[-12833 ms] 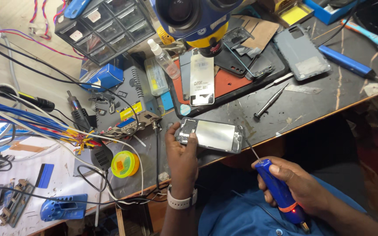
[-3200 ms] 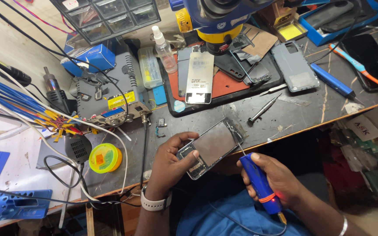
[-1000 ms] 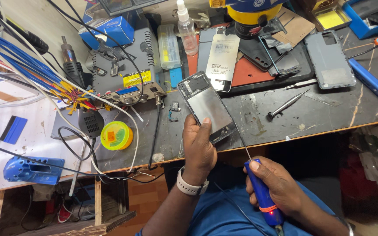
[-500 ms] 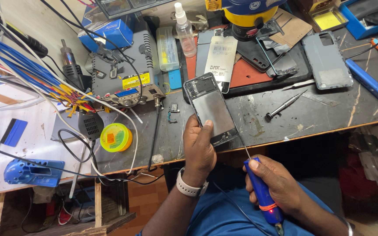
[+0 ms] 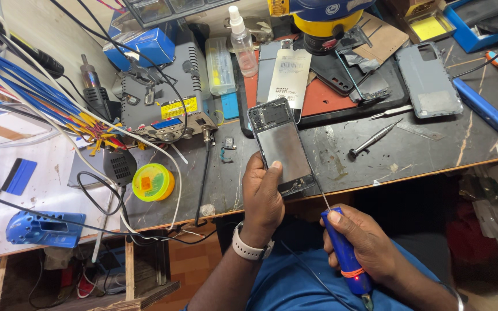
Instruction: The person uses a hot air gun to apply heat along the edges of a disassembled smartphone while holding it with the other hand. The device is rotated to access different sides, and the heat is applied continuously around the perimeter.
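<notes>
Head camera: the opened phone (image 5: pixel 279 147) now stands nearly upright over the near edge of the bench (image 5: pixel 410 152), turned from its slanted lie of a second ago, so its lower end meets the tool. The left hand (image 5: pixel 264 198) has its fingers (image 5: pixel 274 168) wrapped around it. The right hand (image 5: pixel 364 245) is clenched on a blue screwdriver (image 5: pixel 344 253), its thin tip just beside the phone's near corner.

Opened phone (image 5: pixel 279 145) now stands lengthwise, upright in left hand (image 5: pixel 263 196), no longer flat and crosswise at bench edge as earlier. Top end lifted over red mat (image 5: pixel 324 102). Right hand (image 5: pixel 364 247) with blue screwdriver (image 5: pixel 344 256) sits closer below phone, tip near its lower corner.
</notes>
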